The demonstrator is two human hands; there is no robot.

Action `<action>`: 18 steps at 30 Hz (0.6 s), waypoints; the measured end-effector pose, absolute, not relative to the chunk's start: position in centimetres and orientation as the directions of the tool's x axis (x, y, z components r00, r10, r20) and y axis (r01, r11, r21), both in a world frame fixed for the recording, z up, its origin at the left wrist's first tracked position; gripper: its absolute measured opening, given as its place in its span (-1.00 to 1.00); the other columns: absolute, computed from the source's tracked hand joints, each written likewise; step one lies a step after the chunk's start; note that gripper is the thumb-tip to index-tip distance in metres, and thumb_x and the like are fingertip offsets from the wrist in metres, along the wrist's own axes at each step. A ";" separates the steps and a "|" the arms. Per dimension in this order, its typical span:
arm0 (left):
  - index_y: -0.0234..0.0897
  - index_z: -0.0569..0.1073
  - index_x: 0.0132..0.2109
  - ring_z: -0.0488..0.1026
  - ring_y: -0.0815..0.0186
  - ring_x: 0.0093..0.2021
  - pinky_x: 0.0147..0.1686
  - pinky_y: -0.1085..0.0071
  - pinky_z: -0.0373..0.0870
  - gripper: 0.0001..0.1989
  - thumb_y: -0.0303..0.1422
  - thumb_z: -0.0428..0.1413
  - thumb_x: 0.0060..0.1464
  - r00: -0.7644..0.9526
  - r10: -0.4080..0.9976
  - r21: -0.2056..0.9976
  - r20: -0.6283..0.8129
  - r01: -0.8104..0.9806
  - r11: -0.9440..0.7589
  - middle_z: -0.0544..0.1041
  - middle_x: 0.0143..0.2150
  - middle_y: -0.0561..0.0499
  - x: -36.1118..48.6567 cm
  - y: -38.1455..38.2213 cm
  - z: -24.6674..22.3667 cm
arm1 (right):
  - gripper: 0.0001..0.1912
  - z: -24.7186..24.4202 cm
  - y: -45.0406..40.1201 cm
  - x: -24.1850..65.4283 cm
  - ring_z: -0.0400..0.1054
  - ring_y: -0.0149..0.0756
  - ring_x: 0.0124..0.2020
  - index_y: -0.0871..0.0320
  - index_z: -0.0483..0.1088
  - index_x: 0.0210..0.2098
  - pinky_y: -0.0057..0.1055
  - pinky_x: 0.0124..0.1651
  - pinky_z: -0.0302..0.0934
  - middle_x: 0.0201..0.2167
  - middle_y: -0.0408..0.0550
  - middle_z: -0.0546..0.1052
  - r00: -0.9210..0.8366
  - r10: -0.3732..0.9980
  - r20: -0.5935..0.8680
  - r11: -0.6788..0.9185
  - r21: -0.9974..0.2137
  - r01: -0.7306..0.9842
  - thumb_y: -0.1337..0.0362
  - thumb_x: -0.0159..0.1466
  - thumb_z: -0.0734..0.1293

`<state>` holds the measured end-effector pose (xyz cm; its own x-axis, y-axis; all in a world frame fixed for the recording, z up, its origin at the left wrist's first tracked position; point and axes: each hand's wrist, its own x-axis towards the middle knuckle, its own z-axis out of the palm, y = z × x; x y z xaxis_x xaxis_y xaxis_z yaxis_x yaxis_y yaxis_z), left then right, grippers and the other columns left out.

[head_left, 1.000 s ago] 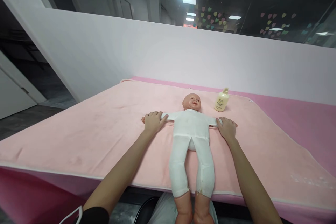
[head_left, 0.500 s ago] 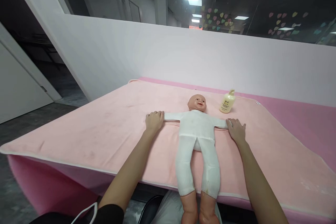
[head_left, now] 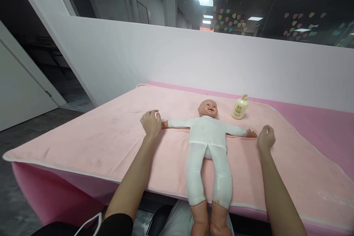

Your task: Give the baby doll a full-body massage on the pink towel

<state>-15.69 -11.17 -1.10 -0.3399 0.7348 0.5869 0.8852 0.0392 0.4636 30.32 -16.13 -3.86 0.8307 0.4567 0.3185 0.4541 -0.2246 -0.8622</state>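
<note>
Between both hands [head_left: 151,122], the doll [head_left: 208,132].

Doll [head_left: 208,136]: 2 feet cut off below; blanket [head_left: 116,129] lettering blurred.

1 head-worn camera looks forward and down over the baby doll [head_left: 207,132] from close by. It takes in the pink blanket [head_left: 118,129] up to the white half-wall [head_left: 177,59].

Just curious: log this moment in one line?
left hand: beside doll; right hand: beside doll; doll: face-up on pink blanket; bottle: near doll's head
</note>
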 end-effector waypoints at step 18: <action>-0.25 0.45 -0.18 0.40 0.22 -0.23 -0.16 0.26 0.21 -0.73 -0.35 -0.13 0.17 0.407 0.726 0.207 0.555 0.777 -0.594 0.52 -0.26 -0.07 -7.3 -14.4 -1.9 | -0.74 -3.2 -16.8 22.1 0.29 -0.25 -0.45 0.22 0.44 -0.38 -0.39 -0.33 0.06 -0.60 -0.01 0.43 -0.088 0.707 0.701 0.174 -0.052 0.983 0.40 0.16 0.12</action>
<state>-7.27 -14.41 -1.93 0.4071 0.7256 0.5547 0.7769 -0.5945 0.2074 22.11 -16.80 -3.20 -0.0876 0.7073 0.7015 0.9834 0.1738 -0.0524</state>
